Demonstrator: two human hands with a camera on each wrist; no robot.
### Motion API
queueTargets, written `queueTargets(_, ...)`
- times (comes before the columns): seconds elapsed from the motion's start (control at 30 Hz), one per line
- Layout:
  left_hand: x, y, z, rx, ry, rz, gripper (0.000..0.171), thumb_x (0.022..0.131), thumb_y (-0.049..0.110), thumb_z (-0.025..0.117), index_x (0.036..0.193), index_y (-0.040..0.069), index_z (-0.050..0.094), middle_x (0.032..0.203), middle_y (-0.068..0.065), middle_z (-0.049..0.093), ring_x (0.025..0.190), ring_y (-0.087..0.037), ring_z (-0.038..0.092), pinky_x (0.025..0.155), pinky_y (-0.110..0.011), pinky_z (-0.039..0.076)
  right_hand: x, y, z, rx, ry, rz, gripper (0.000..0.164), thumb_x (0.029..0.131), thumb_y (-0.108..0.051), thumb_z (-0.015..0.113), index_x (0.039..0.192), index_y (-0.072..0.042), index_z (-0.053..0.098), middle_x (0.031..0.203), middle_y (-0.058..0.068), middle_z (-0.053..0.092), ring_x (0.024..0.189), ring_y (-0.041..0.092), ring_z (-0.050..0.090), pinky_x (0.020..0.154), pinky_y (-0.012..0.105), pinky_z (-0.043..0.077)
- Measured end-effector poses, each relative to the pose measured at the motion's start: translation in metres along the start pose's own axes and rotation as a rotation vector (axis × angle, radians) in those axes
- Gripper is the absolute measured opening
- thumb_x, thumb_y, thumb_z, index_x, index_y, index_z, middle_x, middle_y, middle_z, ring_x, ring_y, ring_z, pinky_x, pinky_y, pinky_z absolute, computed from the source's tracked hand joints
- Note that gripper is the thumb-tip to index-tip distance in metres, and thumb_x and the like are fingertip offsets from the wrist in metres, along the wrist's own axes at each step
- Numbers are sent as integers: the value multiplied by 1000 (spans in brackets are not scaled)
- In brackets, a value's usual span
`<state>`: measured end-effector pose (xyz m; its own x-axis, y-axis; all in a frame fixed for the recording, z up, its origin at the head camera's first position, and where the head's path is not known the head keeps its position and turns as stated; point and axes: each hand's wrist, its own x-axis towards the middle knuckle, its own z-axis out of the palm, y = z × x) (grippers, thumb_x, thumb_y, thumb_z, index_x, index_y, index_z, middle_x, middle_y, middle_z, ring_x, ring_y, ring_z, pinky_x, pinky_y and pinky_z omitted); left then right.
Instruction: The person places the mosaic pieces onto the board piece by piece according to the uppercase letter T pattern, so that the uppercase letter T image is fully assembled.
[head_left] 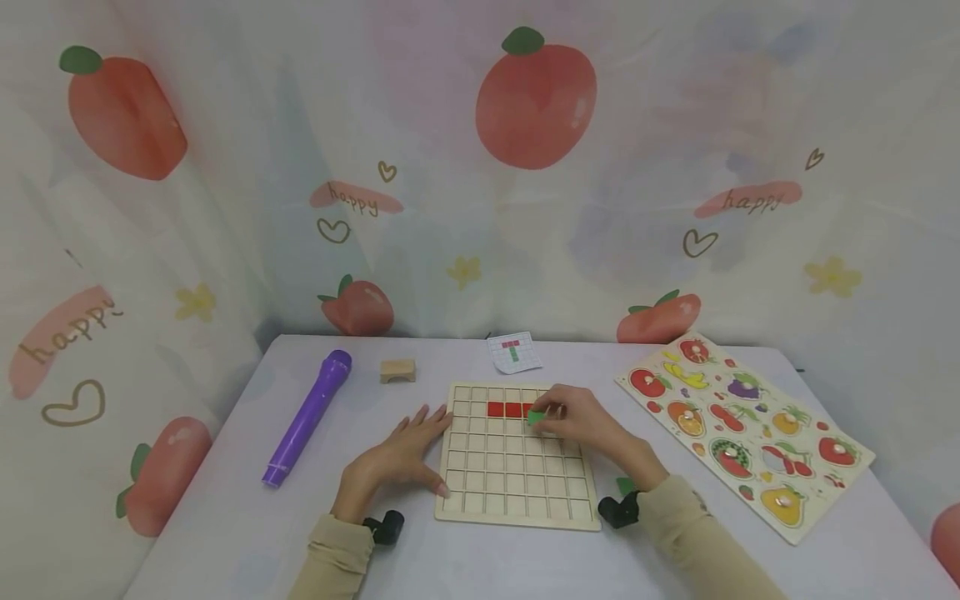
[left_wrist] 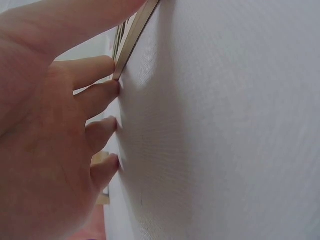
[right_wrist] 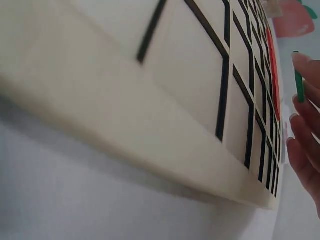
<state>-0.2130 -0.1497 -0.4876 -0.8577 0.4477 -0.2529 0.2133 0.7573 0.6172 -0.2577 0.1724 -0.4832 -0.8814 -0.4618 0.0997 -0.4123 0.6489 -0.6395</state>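
Note:
A square wooden grid board (head_left: 517, 524) lies flat on the white table, with a row of red square tiles (head_left: 514, 409) in one of its upper rows. My right hand (head_left: 579, 417) pinches a thin green square tile (head_left: 535, 417) between thumb and fingers, just above the board by the right end of the red row. In the right wrist view the green tile (right_wrist: 299, 86) stands on edge in the fingertips. With fingers spread, my left hand (head_left: 397, 457) rests along the board's left side. Its fingertips reach the board's edge (left_wrist: 131, 42) in the left wrist view.
Behind the board lies a small card (head_left: 513, 353) with a red and green T pattern. A purple microphone-shaped stick (head_left: 307, 419) and a wooden arch block (head_left: 397, 371) lie left. A fruit knob puzzle (head_left: 738, 433) sits right. Another green piece (head_left: 625, 485) shows beside my right wrist.

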Motion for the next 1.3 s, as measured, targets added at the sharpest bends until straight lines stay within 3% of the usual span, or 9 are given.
queueTargets(0.5,-1,3,0,5,7,-4,117,68,31,96,162,8,31,172,-9,20,161,-34,5,131,-55,4,17,-13,16,-1,-105,1,20,87,-17,82,104,-9,75,95,-1,69,84,9,59,75,25,54)
queueTargets(0.93,3,0,3,16,14,2,117,68,32,96,162,10,32,172,-7,20,161,-33,5,131,-55,4,19,-16,20,-72,-106,-2,19,87,-18,83,103,-10,76,94,-3,66,82,9,57,74,25,52)
queueTargets(1.3,3,-3,3,26,12,-19,117,67,32,96,162,11,32,172,-7,20,161,-33,5,131,-54,4,16,-16,21,-70,-98,-59,20,86,-14,82,105,-9,77,98,-1,70,88,12,63,79,29,56)
